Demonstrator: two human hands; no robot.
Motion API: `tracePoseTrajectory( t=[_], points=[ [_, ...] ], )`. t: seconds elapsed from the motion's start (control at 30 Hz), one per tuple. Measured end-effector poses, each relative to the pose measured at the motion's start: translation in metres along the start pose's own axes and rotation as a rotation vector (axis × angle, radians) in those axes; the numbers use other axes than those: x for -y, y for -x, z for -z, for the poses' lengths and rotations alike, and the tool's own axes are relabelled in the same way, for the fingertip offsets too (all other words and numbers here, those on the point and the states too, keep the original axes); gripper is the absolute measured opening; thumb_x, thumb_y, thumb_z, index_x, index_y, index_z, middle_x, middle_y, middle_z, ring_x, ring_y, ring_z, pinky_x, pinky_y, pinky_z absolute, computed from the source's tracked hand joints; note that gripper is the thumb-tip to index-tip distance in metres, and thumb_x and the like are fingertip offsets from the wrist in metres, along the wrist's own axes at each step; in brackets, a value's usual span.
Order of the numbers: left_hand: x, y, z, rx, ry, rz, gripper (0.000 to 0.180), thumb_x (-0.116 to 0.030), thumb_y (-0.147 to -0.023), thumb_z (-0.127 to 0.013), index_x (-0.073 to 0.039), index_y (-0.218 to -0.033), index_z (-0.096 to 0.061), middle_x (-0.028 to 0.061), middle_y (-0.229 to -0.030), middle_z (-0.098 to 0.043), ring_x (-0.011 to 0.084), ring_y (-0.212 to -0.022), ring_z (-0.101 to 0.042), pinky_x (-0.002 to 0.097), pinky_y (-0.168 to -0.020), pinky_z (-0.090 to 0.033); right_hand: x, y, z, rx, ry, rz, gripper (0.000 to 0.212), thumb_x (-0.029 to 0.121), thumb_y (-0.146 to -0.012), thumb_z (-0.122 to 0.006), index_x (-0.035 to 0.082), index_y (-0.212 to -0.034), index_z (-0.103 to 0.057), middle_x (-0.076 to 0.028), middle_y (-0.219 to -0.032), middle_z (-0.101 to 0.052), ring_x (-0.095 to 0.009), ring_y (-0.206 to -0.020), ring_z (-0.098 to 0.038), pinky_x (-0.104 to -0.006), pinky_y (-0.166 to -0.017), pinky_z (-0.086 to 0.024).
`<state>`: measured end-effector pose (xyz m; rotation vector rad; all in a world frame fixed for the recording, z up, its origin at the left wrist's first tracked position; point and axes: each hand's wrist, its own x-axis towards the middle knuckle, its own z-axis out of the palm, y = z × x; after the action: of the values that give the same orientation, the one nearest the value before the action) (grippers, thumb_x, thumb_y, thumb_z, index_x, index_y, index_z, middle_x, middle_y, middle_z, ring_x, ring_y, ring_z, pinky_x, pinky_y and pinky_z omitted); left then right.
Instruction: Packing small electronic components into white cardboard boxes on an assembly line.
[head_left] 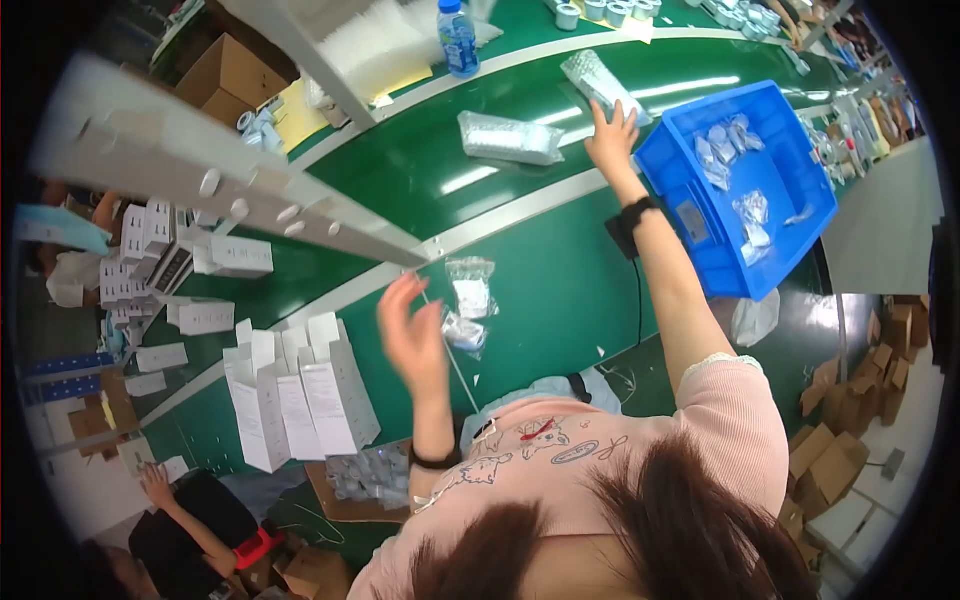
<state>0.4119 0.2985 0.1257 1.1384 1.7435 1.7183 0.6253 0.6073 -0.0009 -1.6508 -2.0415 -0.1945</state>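
Note:
My right hand (pixel 612 140) reaches out across the green conveyor belt, fingers spread over the near end of a bubble-wrapped package (pixel 597 80); whether it presses on the wrap I cannot tell. A second bubble-wrapped package (pixel 511 138) lies on the belt to its left. Above the work table, my left hand (pixel 412 335) is raised with fingers loosely apart, slightly smeared, and nothing visible in it. Just right of it, small clear bags with white contents (pixel 470 287) rest on the green table (pixel 560 300).
A blue crate (pixel 790 180) with several bagged parts stands at the right. Open white boxes (pixel 300 395) stand at the left, below a metal post (pixel 300 190). A blue-capped bottle (pixel 458 40) is at the back. Another person's hand (pixel 156 487) shows at lower left.

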Motion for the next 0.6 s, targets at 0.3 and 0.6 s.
tracePoseTrajectory(
  t=[0.3,0.6],
  points=[
    [0.138,-0.157,-0.237,0.369,-0.698,-0.022,0.073,-0.046,-0.065,-0.071,-0.023,-0.128,-0.041,0.0286,-0.137,-0.014,0.0412,-0.129,-0.01,0.0519,-0.102,-0.015,-0.073,-0.06,-0.049,0.334,0.113,-0.007,0.047,0.016,-0.059,-0.069,0.019,-0.104,-0.055,-0.015,-0.112,-0.043,-0.043,-0.1,-0.042,-0.0451,-0.073,-0.049],
    [0.165,-0.149,-0.291,0.383,-0.579,-0.246,0.04,-0.011,-0.056,-0.065,-0.01,-0.094,-0.053,0.0193,-0.125,-0.033,0.0453,-0.12,-0.02,0.0528,-0.101,-0.019,-0.122,-0.001,0.172,0.672,-0.62,-0.067,0.039,0.02,-0.072,-0.065,0.009,-0.108,-0.057,-0.013,-0.096,-0.058,-0.021,-0.09,-0.058,-0.033,-0.072,-0.048]
  ],
)
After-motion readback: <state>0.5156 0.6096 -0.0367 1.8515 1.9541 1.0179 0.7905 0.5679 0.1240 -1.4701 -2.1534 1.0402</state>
